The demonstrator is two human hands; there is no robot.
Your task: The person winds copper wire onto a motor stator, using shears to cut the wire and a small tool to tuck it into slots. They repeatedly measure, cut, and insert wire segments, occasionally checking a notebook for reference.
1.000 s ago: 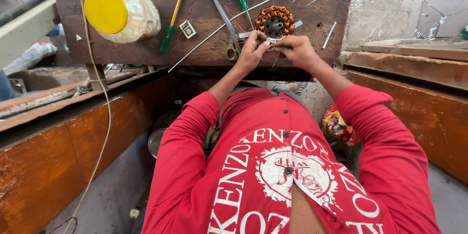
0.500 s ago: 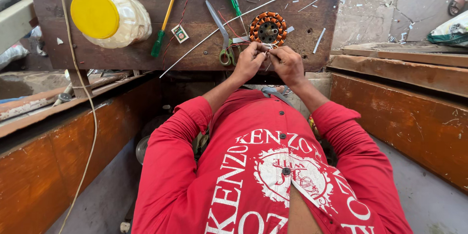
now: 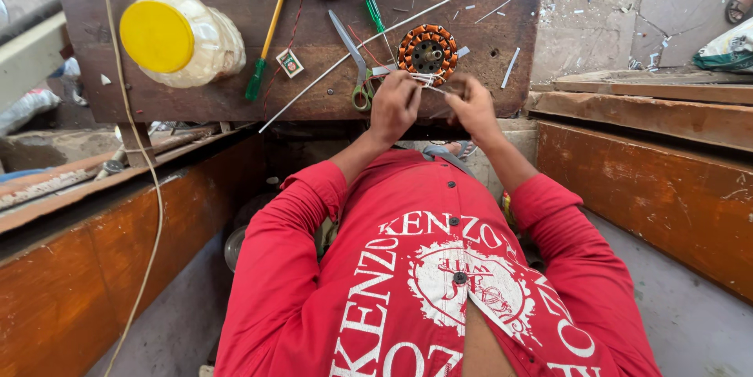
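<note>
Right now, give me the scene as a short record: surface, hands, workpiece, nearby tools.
surface: dark wooden board
left hand: pinching thin wires by the coil, at the board's near edge
right hand: pinching the same wires
workpiece: round copper-wound coil, flat on the board
tools: scissors, green-handled screwdriver, smaller green screwdriver
other: plastic jar with yellow lid, on its side

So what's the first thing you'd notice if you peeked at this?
Probably the round coil wound with copper wire, lying on the dark wooden board just beyond the person's left hand and right hand, which meet close together right in front of it. Next, the big plastic jar with a bright yellow lid at the board's left end, and the scissors lying just left of the coil.
</note>
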